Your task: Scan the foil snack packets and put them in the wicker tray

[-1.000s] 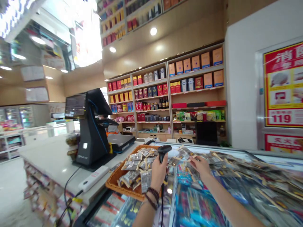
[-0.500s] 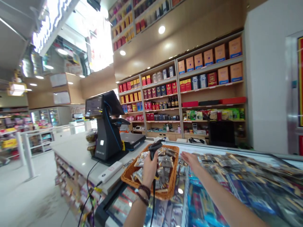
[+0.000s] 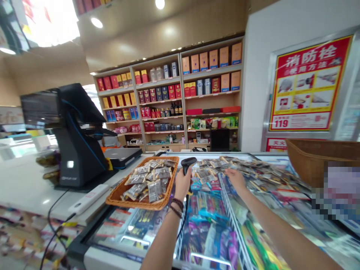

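Head view: a black handheld scanner (image 3: 188, 162), smooth and oblong at its top, is held above the glass-topped case (image 3: 77, 249), just right of the wicker basket (image 3: 135, 205). Left hand (image 3: 182, 182): the grip is wrapped around the scanner's handle, the forearm slanting up from the near edge; dark beaded bracelets (image 3: 177, 204) ring the wrist, and a thin black cable (image 3: 185, 221) hangs below. Right hand (image 3: 235, 178): the forearm reaches in from the near right, back of the hand uppermost and fingers bent leftward beside the loose packets (image 3: 258, 171); whether this grip pinches one cannot be told. These flat, glossy packets spread across the far right of the case. Similar basket packets (image 3: 153, 176), crinkled and transparent in part, fill the shallow orange-brown weave. Beneath the glass, white wire dividers (image 3: 232, 221) separate colourful plastic bags (image 3: 208, 206). Left, an angular black terminal (image 3: 71, 150) stands on the smooth, pale counter (image 3: 30, 187). Far, wooden shelves (image 3: 160, 101) carry rectangular boxes.
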`<state>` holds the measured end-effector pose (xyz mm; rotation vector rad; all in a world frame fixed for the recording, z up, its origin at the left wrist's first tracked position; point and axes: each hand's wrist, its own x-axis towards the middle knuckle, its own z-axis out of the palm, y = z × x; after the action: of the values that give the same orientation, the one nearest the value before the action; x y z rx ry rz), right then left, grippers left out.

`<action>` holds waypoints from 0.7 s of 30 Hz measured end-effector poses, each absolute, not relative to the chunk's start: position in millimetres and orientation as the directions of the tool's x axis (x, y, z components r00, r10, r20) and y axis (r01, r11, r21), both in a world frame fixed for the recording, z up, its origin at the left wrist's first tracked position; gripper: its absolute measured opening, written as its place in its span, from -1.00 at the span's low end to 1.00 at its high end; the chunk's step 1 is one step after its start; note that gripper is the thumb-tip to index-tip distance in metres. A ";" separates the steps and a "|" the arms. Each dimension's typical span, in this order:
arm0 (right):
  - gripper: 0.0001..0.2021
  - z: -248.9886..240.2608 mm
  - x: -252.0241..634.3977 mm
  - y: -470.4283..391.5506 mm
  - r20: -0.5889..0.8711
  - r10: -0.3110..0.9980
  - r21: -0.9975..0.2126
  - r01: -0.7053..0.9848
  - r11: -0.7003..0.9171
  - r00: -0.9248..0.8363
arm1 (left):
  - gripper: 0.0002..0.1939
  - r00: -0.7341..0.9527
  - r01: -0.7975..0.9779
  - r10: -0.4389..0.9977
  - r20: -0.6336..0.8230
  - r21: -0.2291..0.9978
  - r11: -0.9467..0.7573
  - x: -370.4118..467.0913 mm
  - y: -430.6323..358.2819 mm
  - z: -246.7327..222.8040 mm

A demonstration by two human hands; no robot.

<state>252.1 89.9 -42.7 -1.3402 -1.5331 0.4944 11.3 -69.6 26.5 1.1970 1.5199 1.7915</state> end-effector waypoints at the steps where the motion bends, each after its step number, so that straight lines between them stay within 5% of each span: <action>1: -0.66 -43.9 249.9 83.2 0.334 0.939 -0.800 0.553 0.234 0.087 | -0.42 -0.482 0.160 0.827 0.289 0.957 -0.242 16.7 -66.8 20.0; 7: -0.51 -48.0 210.2 55.2 0.264 0.964 -0.457 0.876 0.155 -0.033 | -0.46 -0.463 0.159 0.861 0.208 0.976 -0.150 32.1 -63.6 -18.5; 10: -0.49 -48.5 198.7 59.2 0.263 0.962 -0.414 0.892 0.182 -0.074 | -0.47 -0.443 0.219 0.871 0.214 0.967 -0.127 30.5 -62.2 -30.6; 14: -0.63 -54.0 200.5 73.2 0.288 0.954 -0.571 0.784 0.243 -0.086 | -0.44 -0.438 0.207 0.872 0.219 0.968 -0.139 25.3 -58.8 -39.2; 18: -0.73 -64.9 208.2 80.8 0.301 0.953 -0.881 0.388 0.269 0.022 | -0.42 -0.443 0.222 0.865 0.234 0.964 -0.147 23.9 -58.8 -41.9; 21: -0.60 -69.2 211.7 81.1 0.317 0.941 -0.943 0.143 0.300 0.116 | -0.42 -0.392 0.281 0.877 0.277 0.944 -0.172 26.1 -61.2 -40.2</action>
<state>211.7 81.1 -69.2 -1.1213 -1.3278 0.8154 26.1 -61.2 -40.2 1.3304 1.6071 1.6000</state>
